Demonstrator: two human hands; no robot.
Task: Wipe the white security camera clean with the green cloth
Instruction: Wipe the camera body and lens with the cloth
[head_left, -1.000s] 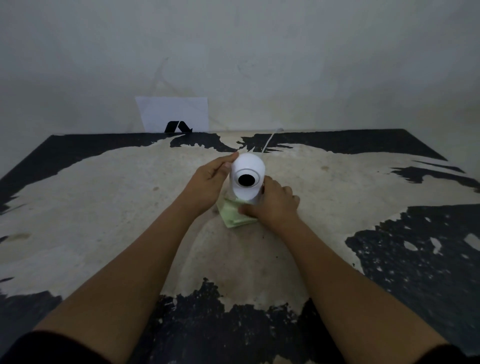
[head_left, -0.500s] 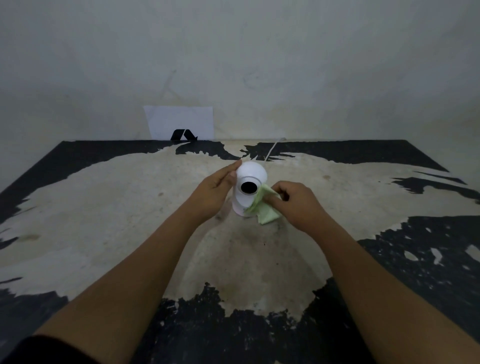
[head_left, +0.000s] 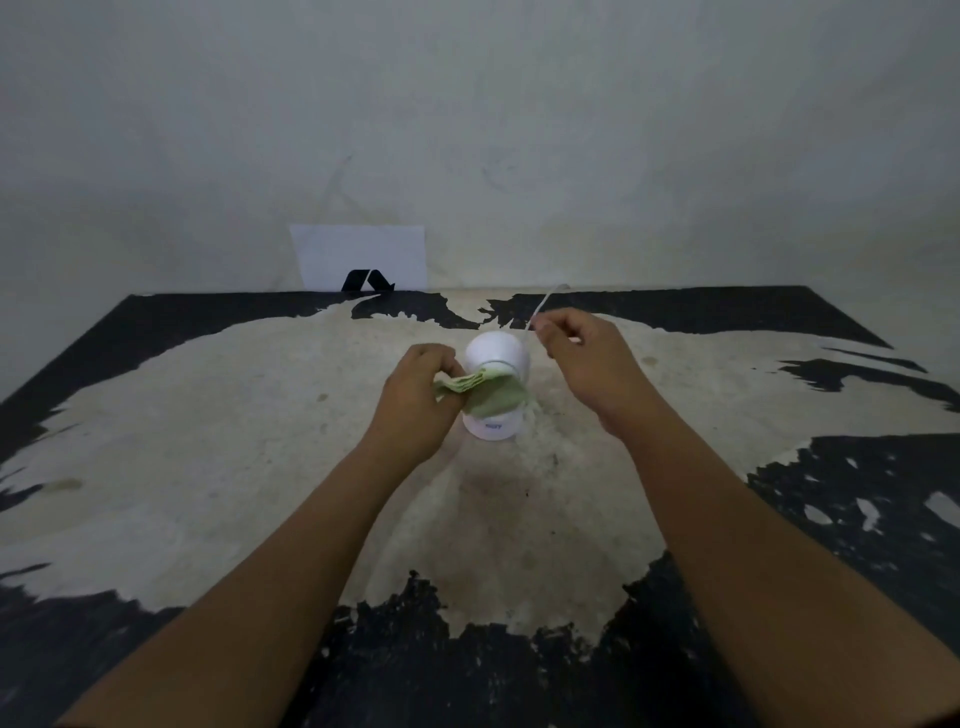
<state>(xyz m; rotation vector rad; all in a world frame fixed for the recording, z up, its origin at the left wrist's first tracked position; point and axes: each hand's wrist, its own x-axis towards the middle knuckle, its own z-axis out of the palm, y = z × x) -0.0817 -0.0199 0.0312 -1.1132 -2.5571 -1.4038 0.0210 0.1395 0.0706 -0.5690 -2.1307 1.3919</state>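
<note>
The left hand (head_left: 415, 400) pinches the folded green cloth (head_left: 483, 392) against the white domed plastic security camera (head_left: 496, 384); the right hand (head_left: 587, 358) pinches its thin white cable (head_left: 545, 304). Best to steady the camera and wipe lightly.

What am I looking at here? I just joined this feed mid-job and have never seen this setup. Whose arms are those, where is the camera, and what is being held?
There is no machine here: a person works with bare hands, and the single picture comes from a camera worn on their head, looking forward and down, so both arms reach in from the bottom edge. The left hand pinches a folded green cloth against the front of a white security camera, which stands on a worn table with black paint flaking off a pale surface. The right hand is closed on a thin white cable that runs from behind the camera toward the wall. At the back, a white sheet with a black mark leans against the wall.
</note>
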